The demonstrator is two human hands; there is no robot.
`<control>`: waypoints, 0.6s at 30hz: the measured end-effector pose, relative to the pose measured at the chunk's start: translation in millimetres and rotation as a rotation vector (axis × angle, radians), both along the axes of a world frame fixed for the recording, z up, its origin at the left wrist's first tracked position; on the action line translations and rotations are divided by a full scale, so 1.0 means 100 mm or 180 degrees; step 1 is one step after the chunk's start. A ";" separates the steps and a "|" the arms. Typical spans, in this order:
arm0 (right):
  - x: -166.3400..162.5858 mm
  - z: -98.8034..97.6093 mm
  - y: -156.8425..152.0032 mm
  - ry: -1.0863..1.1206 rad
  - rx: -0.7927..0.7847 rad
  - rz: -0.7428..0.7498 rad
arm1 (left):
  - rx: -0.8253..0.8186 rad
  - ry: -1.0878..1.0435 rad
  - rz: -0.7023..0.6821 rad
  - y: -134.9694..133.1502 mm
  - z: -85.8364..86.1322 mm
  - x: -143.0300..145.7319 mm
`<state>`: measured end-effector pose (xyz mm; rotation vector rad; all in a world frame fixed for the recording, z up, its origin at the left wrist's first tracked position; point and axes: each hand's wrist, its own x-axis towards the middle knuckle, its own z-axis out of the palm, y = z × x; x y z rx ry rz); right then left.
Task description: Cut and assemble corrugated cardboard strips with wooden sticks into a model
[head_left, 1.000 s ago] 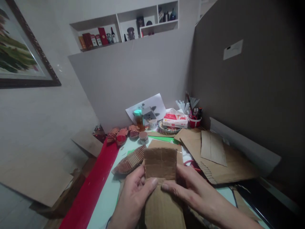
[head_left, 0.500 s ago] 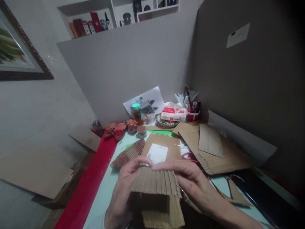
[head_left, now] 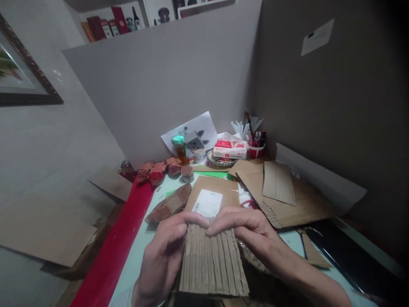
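Observation:
Both my hands hold a sheet of ribbed corrugated cardboard [head_left: 212, 262] low in the middle of the view, its flutes running away from me. My left hand [head_left: 161, 256] grips its left edge and top, and my right hand [head_left: 251, 234] pinches its top edge from the right. The fingertips of both hands meet at the sheet's far edge. Just beyond it lies a brown cardboard piece with a white label [head_left: 209, 198] on the pale green table [head_left: 140, 251].
A curved ribbed cardboard shape [head_left: 168, 207] lies to the left. Flat cardboard sheets [head_left: 287, 196] are piled at the right. At the back stand a jar [head_left: 180, 147], a tissue pack [head_left: 230, 149], a red pen cup [head_left: 255, 149] and small red-brown pieces [head_left: 156, 170]. A red strip [head_left: 119, 247] runs along the left edge.
The cardboard was folded upright showing its smooth side; it has been bent over and flattened, so the ribbed side now faces up. The view has tilted downward.

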<state>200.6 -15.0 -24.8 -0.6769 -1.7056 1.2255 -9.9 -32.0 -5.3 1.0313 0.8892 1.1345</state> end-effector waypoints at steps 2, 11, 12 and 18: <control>0.00 -0.01 0.00 -0.0026 0.0056 -0.0003 | -0.0083 0.0038 0.0014 -0.02 -0.01 0.01; 0.04 0.02 0.05 -0.0130 0.0426 0.0093 | 0.0056 0.0590 -0.0022 0.05 -0.08 -0.01; 0.03 0.02 0.04 -0.0146 0.0438 0.0087 | 0.0077 0.0618 -0.0015 0.05 -0.08 -0.01; -0.12 -0.04 -0.04 -0.0332 0.0324 -0.0539 | 0.0320 0.0952 0.0193 0.05 -0.11 -0.04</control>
